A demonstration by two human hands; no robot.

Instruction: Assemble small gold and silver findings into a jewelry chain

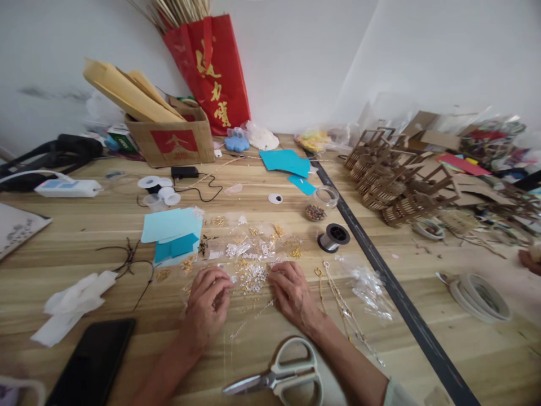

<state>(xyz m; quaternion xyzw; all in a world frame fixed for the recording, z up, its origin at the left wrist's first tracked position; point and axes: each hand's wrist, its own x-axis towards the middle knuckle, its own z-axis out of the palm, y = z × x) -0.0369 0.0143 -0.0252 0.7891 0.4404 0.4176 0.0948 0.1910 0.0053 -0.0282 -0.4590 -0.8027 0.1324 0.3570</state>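
Note:
My left hand (208, 299) is curled at the left side of a pile of small clear and gold beads (252, 276), thumb and fingers drawn together; what they hold, if anything, is hidden. At the pile's right side my right hand (296, 294) has its fingers bent down and pressed together, their tips out of sight. A thin silvery chain (252, 320) lies between the hands, one end close to my right hand. Behind the pile are small clear bags of silver and gold findings (239, 250). Scissors (291, 372) with pale handles lie below my right wrist.
Right of my right hand lie bead chains (338, 301), clear plastic bags (369, 290) and a wire spool (333, 238). A jar of beads (316, 211) stands behind. Blue paper (173, 225) and a phone (91, 363) are at left. Another person's hand (530, 260) shows far right.

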